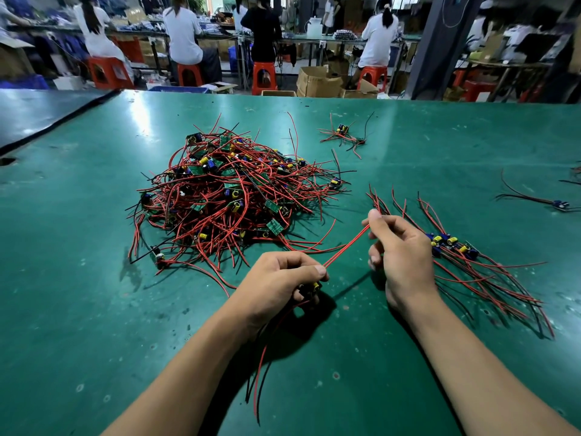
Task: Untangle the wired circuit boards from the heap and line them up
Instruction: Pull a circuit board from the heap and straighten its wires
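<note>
A big heap of small green circuit boards (226, 190) with red and black wires lies in the middle of the green table. My left hand (276, 278) grips one board with a yellow part (315, 286); its loose wires trail down toward me. A red wire pair (345, 247) runs taut from that board up to my right hand (399, 247), which pinches it between thumb and fingers. Just right of my right hand a row of lined-up boards (452, 243) lies with wires fanned out both ways.
A small tangle of boards (342, 133) lies behind the heap at the right. A single wired board (559, 204) lies near the right edge. Beyond the table's far edge, people sit on red stools at other benches, with cardboard boxes on the floor.
</note>
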The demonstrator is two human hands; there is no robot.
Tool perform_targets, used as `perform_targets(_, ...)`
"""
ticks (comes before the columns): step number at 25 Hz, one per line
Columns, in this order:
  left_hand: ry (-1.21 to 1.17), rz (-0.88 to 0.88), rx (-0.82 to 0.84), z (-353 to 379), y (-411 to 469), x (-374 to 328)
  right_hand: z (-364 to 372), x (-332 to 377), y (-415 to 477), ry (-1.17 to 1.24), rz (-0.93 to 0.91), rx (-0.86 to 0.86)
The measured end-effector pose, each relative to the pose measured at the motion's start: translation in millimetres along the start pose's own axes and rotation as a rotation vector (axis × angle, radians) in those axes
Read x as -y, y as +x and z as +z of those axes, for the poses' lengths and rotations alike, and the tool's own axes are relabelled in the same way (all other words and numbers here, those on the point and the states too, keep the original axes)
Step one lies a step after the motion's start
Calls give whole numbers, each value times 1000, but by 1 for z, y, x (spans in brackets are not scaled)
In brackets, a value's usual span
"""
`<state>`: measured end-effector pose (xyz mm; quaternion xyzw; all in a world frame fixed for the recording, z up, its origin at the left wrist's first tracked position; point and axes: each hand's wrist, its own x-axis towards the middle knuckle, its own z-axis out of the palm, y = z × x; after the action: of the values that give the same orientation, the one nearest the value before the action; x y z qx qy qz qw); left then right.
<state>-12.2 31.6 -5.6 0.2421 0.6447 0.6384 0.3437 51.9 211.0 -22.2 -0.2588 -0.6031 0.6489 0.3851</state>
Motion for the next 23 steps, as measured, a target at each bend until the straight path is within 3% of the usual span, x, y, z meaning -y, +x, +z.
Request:
perform_targets(4, 6, 2, 14, 0, 1, 1, 0, 13, 1, 399, 391, 98)
perform_targets(7, 7, -1, 21, 0, 0, 1, -3, 17, 2, 515, 505, 124)
perform_targets(16, -61, -12, -70, 1, 1, 3, -1, 13, -2, 323, 399, 165)
perform_targets(23, -241, -52, -93, 2, 1, 2, -2, 10, -1, 314, 433, 138)
